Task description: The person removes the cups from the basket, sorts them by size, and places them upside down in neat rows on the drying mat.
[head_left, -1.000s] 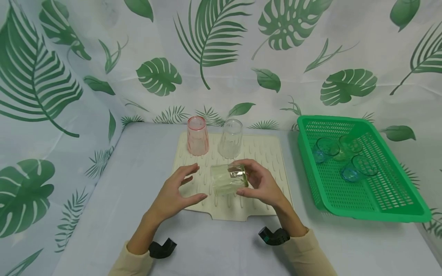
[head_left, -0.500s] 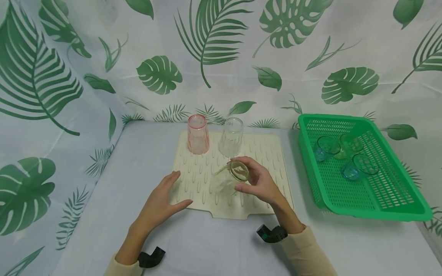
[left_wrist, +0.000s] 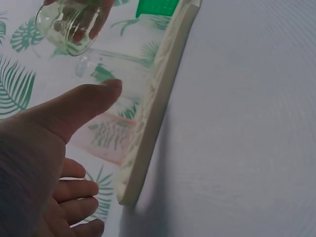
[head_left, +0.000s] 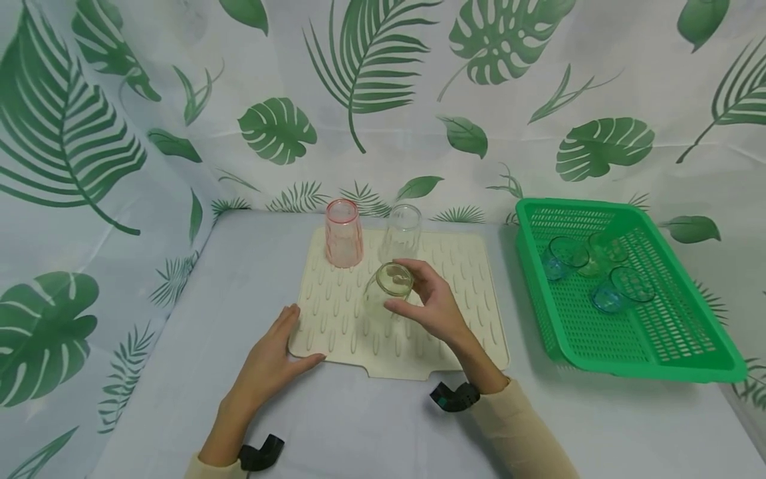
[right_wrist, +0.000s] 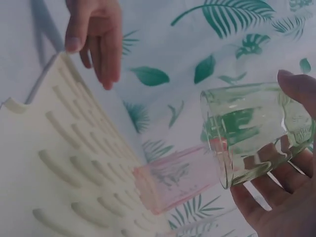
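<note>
My right hand [head_left: 435,306] grips a pale green glass tumbler [head_left: 380,298] between thumb and fingers. The tumbler is mouth down and slightly tilted, base toward the head camera. In the right wrist view the rim of the tumbler [right_wrist: 256,131] hangs apart from the cream ridged drying mat [head_left: 335,326]. At the mat's front left corner is my left hand [head_left: 266,366], fingers extended, thumb apart, holding nothing; I cannot tell whether it touches the mat. A pink glass [head_left: 344,239] and a clear glass [head_left: 402,229] stand upside down along the mat's back edge.
To the right sits a green plastic basket [head_left: 634,369] with a blue glass [head_left: 609,299], another blue glass [head_left: 556,266] and a greenish glass [head_left: 604,251] inside. A leaf-print cloth [head_left: 371,166] hangs behind the white tabletop [head_left: 239,266].
The tumbler has turned from lying sideways to mouth down and moved slightly left with the right hand. The left hand has drawn away from it, toward the front left.
</note>
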Action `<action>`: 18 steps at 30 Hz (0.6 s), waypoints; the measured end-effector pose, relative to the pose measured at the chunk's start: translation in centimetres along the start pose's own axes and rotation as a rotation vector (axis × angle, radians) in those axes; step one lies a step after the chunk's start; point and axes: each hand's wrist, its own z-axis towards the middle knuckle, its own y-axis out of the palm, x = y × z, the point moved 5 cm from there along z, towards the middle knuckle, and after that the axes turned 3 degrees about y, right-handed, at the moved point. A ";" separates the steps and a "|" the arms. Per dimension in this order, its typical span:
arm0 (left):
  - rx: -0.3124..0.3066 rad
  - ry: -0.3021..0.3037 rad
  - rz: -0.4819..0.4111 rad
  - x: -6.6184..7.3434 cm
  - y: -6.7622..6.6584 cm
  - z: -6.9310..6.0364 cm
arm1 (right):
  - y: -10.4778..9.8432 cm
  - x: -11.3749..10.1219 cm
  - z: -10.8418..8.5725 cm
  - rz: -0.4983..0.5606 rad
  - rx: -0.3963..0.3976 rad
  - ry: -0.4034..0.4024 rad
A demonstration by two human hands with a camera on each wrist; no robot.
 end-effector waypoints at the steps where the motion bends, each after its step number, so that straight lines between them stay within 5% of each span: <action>1: 0.002 0.000 0.016 -0.1 0.1 0.0 | 0.1 0.1 0.2 -0.031 0.012 0.012; 18: -0.051 -0.049 0.081 -1.3 0.6 0.1 | 4.2 2.2 3.6 -0.203 0.027 0.025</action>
